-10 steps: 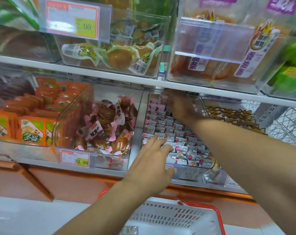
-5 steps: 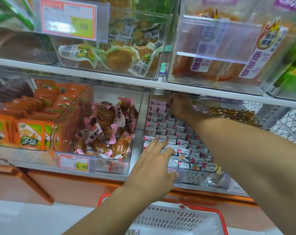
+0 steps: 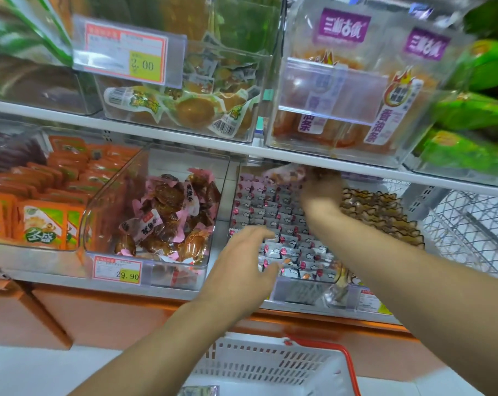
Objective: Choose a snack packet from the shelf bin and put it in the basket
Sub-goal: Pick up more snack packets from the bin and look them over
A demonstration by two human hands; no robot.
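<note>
Shopper's right hand (image 3: 317,192) pinches one pink snack packet (image 3: 282,175) at the far end of the clear shelf bin (image 3: 305,290), just under the upper shelf (image 3: 185,138). Left hand (image 3: 242,270) hovers, grip open, fingers relaxed, over the near rows. Picking looks under way; next, the packet must be carried down into the single white basket (image 3: 270,364). Two hands, one packet lifted.

Shop: price tags (image 3: 129,54), stocked snack bins (image 3: 168,207).
</note>
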